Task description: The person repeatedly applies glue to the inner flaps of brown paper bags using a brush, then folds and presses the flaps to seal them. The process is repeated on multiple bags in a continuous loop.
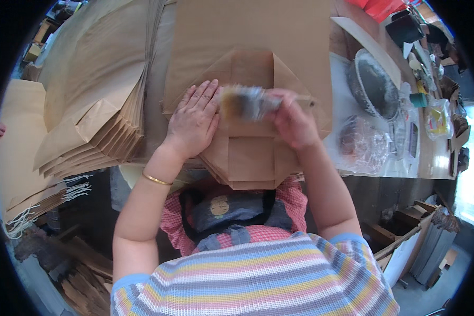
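My left hand (194, 122) lay spread flat, pressing the folded brown paper bag (247, 152) at table centre. At three o'clock of it, my right hand (292, 124) was clenched around a blurred brush (247, 102).

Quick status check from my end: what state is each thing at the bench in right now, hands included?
Paper bag: flat on the bench, bottom flaps folded open.
Left hand: open, palm pressed flat on the bag.
Right hand: closed around the brush handle.
Brush: held over the bag's folds, blurred by motion.
Stack of bags: folded flat, piled at the left.
Bowl: upright at the right, contents unclear.
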Tool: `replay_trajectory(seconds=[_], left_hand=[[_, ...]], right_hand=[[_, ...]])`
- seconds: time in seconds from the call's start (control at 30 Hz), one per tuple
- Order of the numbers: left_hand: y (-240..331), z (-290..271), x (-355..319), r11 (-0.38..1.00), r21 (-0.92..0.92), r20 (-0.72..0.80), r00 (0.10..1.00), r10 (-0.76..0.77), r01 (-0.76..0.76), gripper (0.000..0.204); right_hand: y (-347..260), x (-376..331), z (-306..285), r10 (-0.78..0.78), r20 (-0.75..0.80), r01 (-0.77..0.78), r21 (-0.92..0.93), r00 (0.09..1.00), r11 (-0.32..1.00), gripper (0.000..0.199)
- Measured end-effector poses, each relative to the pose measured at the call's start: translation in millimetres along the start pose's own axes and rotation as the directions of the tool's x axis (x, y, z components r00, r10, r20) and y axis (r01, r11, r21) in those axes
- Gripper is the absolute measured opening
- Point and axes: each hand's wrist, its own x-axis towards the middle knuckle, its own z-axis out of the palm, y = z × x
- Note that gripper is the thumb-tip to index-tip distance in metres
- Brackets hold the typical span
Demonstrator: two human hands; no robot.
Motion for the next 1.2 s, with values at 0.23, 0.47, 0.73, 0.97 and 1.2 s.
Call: replay_trajectory(seconds=[0.23, 0.47, 0.73, 0.97, 1.2], left_hand=[[3, 10, -2, 0.999, 0.054, -0.034, 0.999, -0.007, 0.009, 0.067], [4, 13, -1, 0.994, 0.105, -0.036, 0.999, 0.004, 0.000, 0.066], [6, 3, 2, 0.992, 0.119, -0.067, 0.997, 0.040, -0.032, 0.060], [-31, 8, 10, 0.886, -0.461, -0.148, 0.989, -0.015, -0.055, 0.035], [-22, 20, 8, 0.974, -0.206, -0.293, 0.956, 0.025, -0.089, 0.031]], right_hand=[[-63, -112, 22, -0.068, 0.243, 0.232, -0.751, 0.968, 0.618, 0.017], [-73, -110, 38, 0.086, 0.587, 0.594, -0.797, 0.805, -0.113, 0.028], [-47, -127, 48, 0.012, 0.610, 0.595, -0.777, 0.792, 0.206, 0.021], [-37, -38, 95, -0.120, 0.730, 0.736, -0.644, 0.673, 0.207, 0.026], [-28, -69, 84, 0.167, 0.679, 0.651, -0.734, 0.715, 0.195, 0.028]])
